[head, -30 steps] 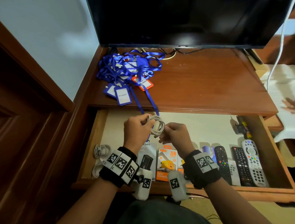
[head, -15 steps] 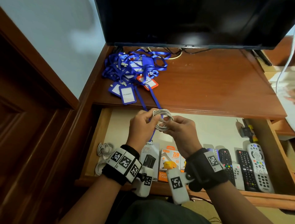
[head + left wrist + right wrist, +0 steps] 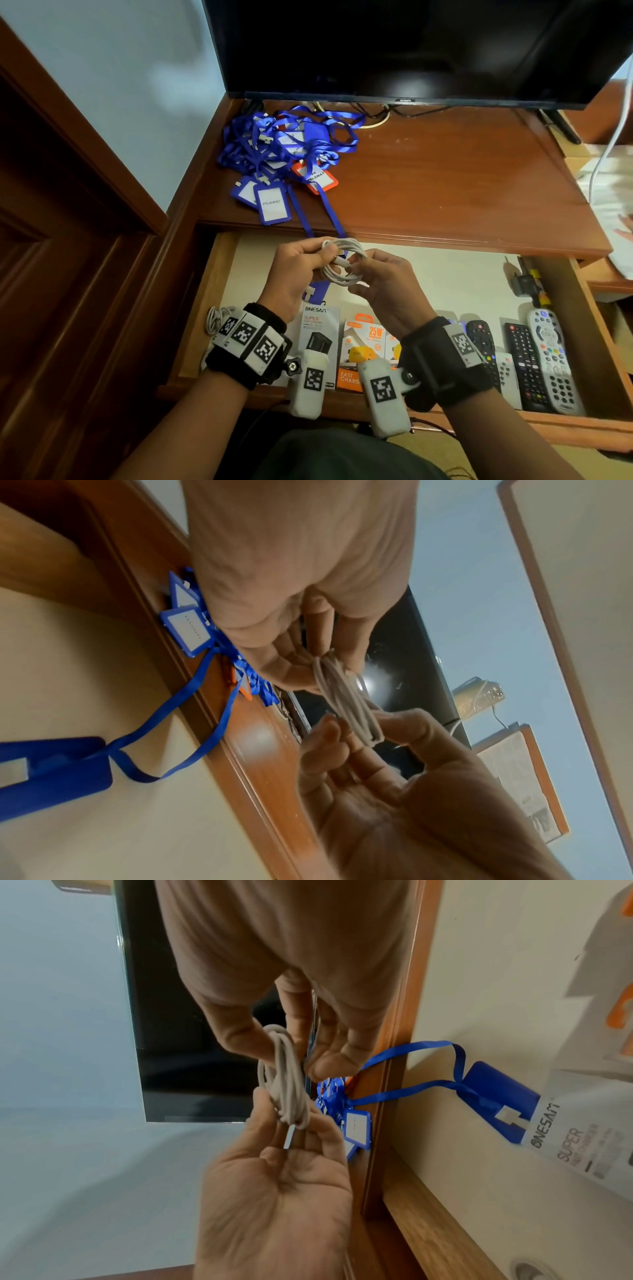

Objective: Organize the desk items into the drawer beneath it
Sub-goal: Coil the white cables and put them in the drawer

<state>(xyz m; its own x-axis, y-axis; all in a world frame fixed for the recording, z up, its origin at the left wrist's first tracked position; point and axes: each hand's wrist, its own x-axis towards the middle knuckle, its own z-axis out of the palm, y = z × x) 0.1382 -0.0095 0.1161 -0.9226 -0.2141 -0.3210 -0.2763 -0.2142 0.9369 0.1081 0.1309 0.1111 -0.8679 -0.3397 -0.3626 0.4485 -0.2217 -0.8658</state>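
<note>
Your left hand and right hand both pinch the coiled white cable in their fingers, above the open drawer.

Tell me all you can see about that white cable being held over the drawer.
The white cable is a thin, smooth, rubbery-looking cord wound into a small coil of several loops. One loose end with a slim plug lies across the middle of the coil. It is held in the air above the open drawer, just in front of the desk's edge. The left hand pinches one side and the right hand pinches the other. Nothing else touches it.
</note>
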